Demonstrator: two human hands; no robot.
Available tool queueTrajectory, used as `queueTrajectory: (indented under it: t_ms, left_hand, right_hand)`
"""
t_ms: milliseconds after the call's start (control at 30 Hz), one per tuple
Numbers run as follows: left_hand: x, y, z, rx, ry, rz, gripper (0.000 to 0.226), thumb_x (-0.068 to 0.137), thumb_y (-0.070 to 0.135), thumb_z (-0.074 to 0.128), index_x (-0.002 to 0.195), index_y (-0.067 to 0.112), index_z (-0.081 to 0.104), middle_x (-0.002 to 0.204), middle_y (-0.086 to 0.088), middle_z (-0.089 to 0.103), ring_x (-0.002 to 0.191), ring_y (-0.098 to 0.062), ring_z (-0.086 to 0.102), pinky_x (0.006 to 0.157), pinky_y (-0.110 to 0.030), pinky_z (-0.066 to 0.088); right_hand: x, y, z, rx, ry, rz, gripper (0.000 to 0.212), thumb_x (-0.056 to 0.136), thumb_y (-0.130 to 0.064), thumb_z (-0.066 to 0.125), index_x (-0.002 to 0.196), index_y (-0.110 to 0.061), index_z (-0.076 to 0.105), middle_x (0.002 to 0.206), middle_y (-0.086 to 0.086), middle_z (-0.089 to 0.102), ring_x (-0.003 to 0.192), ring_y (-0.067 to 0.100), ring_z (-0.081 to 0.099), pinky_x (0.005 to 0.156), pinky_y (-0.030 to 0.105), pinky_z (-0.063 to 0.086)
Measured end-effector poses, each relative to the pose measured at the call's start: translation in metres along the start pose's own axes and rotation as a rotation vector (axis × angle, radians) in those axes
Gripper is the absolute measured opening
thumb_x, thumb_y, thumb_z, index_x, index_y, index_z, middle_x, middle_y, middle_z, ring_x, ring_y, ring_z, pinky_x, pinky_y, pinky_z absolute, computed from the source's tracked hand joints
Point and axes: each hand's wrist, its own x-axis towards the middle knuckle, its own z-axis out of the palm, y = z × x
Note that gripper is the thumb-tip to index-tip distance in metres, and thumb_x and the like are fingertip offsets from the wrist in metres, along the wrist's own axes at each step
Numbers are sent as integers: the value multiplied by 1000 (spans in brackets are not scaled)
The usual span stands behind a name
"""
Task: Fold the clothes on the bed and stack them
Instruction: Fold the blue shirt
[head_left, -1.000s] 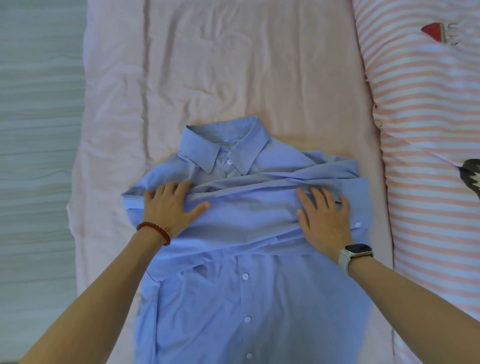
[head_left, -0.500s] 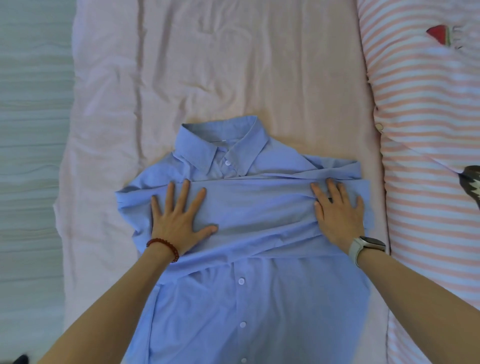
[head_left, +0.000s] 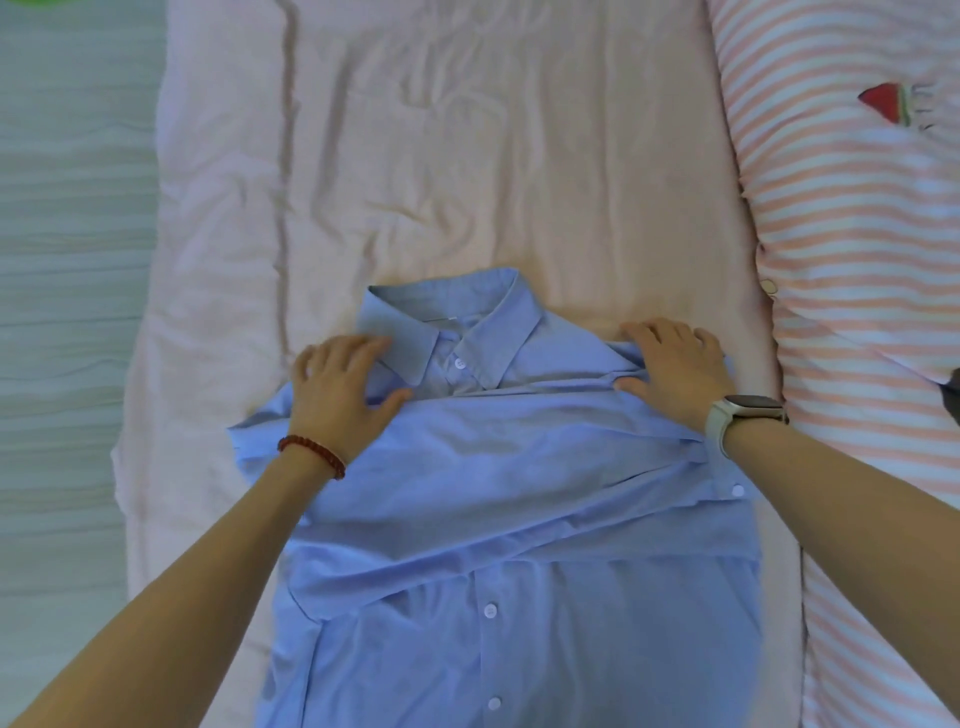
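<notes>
Sliding up from sleeve band to shoulders: left hand (head_left: 340, 392) and right hand (head_left: 675, 366) flat on shirt (head_left: 519, 519), fingers spread, gripping nothing. Sleeves lie folded across; bottom fold likely next.

One blue shirt (head_left: 519, 493), two hands, one bracelet (head_left: 311, 454), one watch (head_left: 743, 415), perhaps four visible buttons.

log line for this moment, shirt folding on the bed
stage: sleeves folded across blue button-up shirt | left hand: flat on left shoulder by collar | right hand: flat on right shoulder | surface: pink bedsheet
</notes>
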Motion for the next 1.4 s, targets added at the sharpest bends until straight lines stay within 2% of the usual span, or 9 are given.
queueTrajectory:
  t_ms: [133,333,433,600,700,867,1000,1267,1400]
  left_hand:
    - [-9,19,18,-27,-107,28,43,80,42,67,111,13,64,104,-7,64,103,-33,55,89,-44,33]
    - [-10,-13,22,-54,-86,-254,117,58,63,75,149,22,13,155,-15,12,141,-31,13,110,-56,8]
    - [-1,-28,13,19,-229,-318,128,57,59,78,149,20,-2,147,-14,30,134,-30,28,110,-49,14]
    - [19,-22,-5,-419,-362,-355,60,74,28,77,127,11,51,110,-8,62,97,-23,56,74,-20,42]
    - [18,-10,-21,-659,-183,-319,15,86,18,64,101,14,64,86,-1,62,79,-13,54,58,-3,40]
    - [-27,18,-45,-571,51,-54,23,93,19,55,113,11,64,95,-1,68,88,-15,61,69,-14,43]
    - [-97,27,-50,-231,146,417,26,98,31,34,105,15,53,71,-17,64,61,-27,60,46,-32,45]
    - [-253,13,-15,12,-215,718,36,75,14,48,97,28,72,61,0,55,51,-19,54,48,-20,41]
    - [-292,7,-3,389,-916,398,34,93,38,40,122,33,57,130,-2,47,122,-23,43,92,-30,38]
  right_hand:
    - [-3,-5,8,18,26,-41,53,89,-41,55,135,-21,39,130,3,46,119,25,40,96,36,27]
    - [-2,7,0,195,-171,-169,72,81,-59,57,141,-27,33,138,-5,44,125,21,39,102,37,29]
    - [-2,9,-6,139,-197,-179,61,84,-48,61,135,-21,39,130,1,53,115,25,50,93,37,40]
    - [-13,-2,-5,133,-173,-159,33,94,-37,47,122,-20,48,115,4,61,99,28,57,87,40,44]
    - [-24,0,-7,245,-114,-152,29,95,-34,47,119,-19,54,105,4,65,90,27,59,81,41,47]
    - [-64,-6,-17,-49,343,-383,38,59,-8,85,94,-4,70,50,4,54,33,20,44,39,15,10]
    - [-119,-10,-4,-68,423,-516,52,45,2,87,90,-2,62,54,9,52,35,25,45,31,20,27]
    - [-258,-6,73,63,-52,-389,43,71,-9,78,109,-24,66,82,2,63,69,25,60,56,35,47]
    - [-306,10,103,-237,-381,-295,58,93,-8,37,147,-25,24,150,-1,30,126,18,41,88,33,34]
